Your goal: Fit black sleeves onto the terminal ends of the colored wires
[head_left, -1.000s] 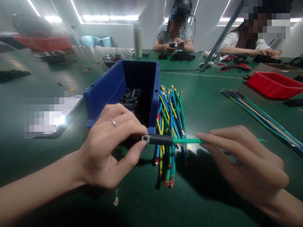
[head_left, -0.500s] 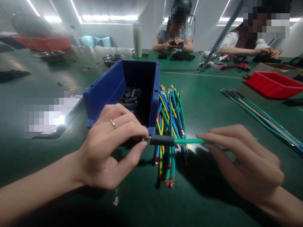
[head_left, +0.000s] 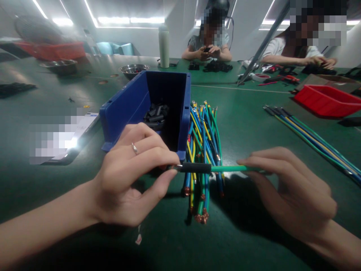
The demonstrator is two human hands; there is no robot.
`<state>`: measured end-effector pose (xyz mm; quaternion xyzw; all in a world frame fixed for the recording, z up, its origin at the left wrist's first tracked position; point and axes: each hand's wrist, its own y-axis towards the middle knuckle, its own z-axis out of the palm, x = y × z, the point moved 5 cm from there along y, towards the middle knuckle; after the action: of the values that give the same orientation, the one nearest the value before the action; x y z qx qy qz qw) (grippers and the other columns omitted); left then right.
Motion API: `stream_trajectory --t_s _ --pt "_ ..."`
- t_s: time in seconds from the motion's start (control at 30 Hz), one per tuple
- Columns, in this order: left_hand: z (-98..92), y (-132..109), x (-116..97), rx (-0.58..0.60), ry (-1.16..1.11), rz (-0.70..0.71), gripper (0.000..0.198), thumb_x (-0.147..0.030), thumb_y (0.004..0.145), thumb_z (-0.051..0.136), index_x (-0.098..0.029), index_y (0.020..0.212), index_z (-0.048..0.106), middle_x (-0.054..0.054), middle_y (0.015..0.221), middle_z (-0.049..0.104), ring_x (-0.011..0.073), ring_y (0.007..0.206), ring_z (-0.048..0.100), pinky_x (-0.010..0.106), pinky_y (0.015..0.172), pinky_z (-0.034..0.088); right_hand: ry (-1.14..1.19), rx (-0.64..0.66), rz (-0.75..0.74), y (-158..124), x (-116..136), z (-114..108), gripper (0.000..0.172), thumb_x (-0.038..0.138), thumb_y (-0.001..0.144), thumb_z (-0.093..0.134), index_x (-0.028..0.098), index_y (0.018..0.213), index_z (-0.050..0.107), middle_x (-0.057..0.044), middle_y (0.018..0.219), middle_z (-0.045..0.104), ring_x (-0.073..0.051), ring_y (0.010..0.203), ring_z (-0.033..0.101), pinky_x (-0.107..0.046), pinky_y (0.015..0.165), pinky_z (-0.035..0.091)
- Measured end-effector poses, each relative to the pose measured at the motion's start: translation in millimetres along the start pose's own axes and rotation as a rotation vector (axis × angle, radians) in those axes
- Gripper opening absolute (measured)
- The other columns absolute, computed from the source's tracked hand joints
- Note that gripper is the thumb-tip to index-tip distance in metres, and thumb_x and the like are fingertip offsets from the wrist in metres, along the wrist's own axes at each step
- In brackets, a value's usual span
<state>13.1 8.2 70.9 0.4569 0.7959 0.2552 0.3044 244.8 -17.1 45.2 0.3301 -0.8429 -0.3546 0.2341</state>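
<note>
Between thumb and fingers, my left hand (head_left: 138, 175) pinches the metal lug at one end of a green cable (head_left: 228, 168). A black sleeve (head_left: 196, 167) sits around the cable close to the lug. My right hand (head_left: 293, 184) is closed on the green part further along, its fingers slightly blurred. Below and behind the cable lies a bundle of blue, yellow and green cables (head_left: 204, 131), with bare copper ends toward me and lugs at the far end. Behind my left hand stands a blue bin (head_left: 184, 113) with short black sleeves (head_left: 156, 114) in it.
A phone (head_left: 76, 135) lies left of the bin. At right are more cables (head_left: 310, 139) and a red tray (head_left: 324, 101). Further back stand a metal bowl (head_left: 134, 70) and a bottle (head_left: 164, 47). Two people work across the green table (head_left: 239, 101).
The lug, sleeve and cable have shifted slightly to the right. The lug has turned from showing its ring hole to nearly edge-on. Both hands keep their grip.
</note>
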Motion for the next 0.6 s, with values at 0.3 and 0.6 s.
stream_trajectory --t_s 0.3,0.6 --pt "1.5 -0.9 9.6 0.016 0.025 0.014 0.016 -0.007 0.086 0.062 -0.018 0.098 0.061 0.002 0.081 0.066 0.0179 0.077 0.055 0.039 0.076 0.045 0.03 0.004 0.033 0.3 -4.1 0.3 0.024 0.003 0.087 0.061 0.021 0.102 0.064 0.0 0.081 0.061 -0.011 0.066 0.059 -0.026 0.054 0.046" --pt "3.3 -1.2 11.5 -0.03 0.017 -0.013 0.016 -0.005 0.085 0.066 -0.017 0.097 0.067 0.002 0.081 0.068 0.016 0.074 0.057 0.036 0.073 0.048 0.079 -0.002 0.107 -0.9 -9.4 -0.8 0.024 0.007 0.087 0.063 0.025 0.102 0.066 0.001 0.081 0.063 -0.012 0.066 0.061 -0.026 0.054 0.047"
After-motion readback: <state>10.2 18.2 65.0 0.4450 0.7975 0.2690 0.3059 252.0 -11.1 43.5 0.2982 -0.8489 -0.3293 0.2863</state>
